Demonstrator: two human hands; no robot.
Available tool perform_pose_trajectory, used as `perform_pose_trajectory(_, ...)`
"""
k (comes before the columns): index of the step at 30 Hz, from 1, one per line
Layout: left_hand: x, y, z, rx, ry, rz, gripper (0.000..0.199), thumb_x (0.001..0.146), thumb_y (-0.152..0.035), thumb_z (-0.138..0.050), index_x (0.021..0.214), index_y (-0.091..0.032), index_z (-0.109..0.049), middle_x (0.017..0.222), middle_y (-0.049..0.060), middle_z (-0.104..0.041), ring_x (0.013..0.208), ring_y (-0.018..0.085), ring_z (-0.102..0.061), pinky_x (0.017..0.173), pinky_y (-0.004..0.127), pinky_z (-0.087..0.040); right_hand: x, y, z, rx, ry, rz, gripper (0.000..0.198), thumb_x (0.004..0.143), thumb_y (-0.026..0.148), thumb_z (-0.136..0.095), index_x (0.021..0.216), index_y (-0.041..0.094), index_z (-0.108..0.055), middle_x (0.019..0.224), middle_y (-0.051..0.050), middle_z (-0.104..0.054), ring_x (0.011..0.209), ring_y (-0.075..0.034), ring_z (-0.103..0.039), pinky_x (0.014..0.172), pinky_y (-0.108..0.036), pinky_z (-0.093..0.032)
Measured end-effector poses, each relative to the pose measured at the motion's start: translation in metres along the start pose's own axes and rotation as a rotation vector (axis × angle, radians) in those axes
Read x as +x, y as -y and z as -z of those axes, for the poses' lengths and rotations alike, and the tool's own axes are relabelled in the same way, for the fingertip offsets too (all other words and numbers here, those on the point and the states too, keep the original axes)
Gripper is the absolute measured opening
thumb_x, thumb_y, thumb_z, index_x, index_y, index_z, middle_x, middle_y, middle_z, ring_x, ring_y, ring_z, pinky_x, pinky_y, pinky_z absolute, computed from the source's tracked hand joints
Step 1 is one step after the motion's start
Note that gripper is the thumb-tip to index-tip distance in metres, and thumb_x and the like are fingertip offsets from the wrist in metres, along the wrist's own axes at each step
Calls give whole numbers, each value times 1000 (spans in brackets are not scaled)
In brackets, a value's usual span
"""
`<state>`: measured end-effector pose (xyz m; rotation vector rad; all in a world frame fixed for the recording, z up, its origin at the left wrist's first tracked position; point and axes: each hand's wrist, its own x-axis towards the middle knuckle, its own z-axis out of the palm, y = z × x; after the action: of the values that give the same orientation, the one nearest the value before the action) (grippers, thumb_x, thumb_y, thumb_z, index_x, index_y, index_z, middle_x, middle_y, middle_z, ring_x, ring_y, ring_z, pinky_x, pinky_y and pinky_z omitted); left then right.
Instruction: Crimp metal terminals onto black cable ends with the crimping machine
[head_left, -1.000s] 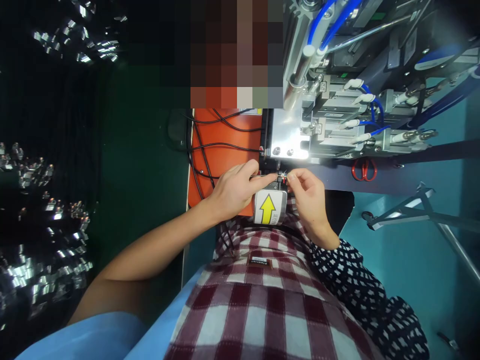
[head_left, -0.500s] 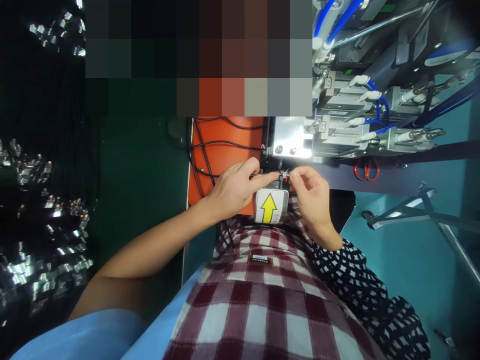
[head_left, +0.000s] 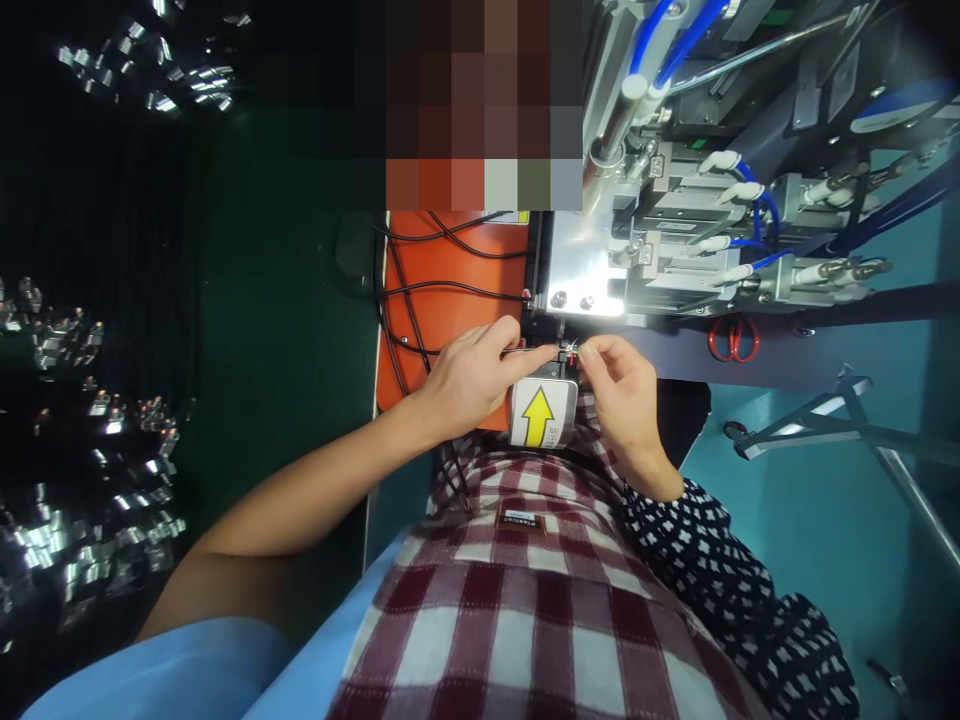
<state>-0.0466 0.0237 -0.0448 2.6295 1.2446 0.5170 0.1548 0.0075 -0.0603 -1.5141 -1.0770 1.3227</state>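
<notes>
My left hand (head_left: 472, 380) is closed around a black cable (head_left: 416, 349), its index finger stretched along the cable toward a small dark fixture (head_left: 553, 370). At the cable's end, thin wires (head_left: 572, 351) spread out, one of them red. My right hand (head_left: 626, 390) pinches at these wires between thumb and forefinger, just right of the left fingertip. The exact grip on the wires is too small to make out. Below the fingers, in front of my body, sits a plate with a yellow arrow (head_left: 537, 415).
Beyond my hands stands a machine with a shiny metal block (head_left: 585, 270) and blue air hoses (head_left: 769, 215). Further black cables cross the orange surface (head_left: 465, 265). Red-handled scissors (head_left: 733, 339) lie at the right. Bundles of metal-ended cables (head_left: 90, 420) are at the left.
Both hands keep nearly the same place and grip. The pixelated patch at the top covers less, so more of the machine shows.
</notes>
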Motion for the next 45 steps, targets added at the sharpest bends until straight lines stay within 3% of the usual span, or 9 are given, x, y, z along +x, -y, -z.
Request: perform_pose_trajectory(45, 0, -1, 0, 4, -37, -19, 35, 103, -25, -37, 120, -26, -68, 80, 2, -49, 70, 14, -48, 59, 24, -40, 2, -3, 2, -25, 0, 45, 16, 87, 33, -64, 78, 21, -60, 69, 3, -54, 61, -12, -47, 58, -28, -39)
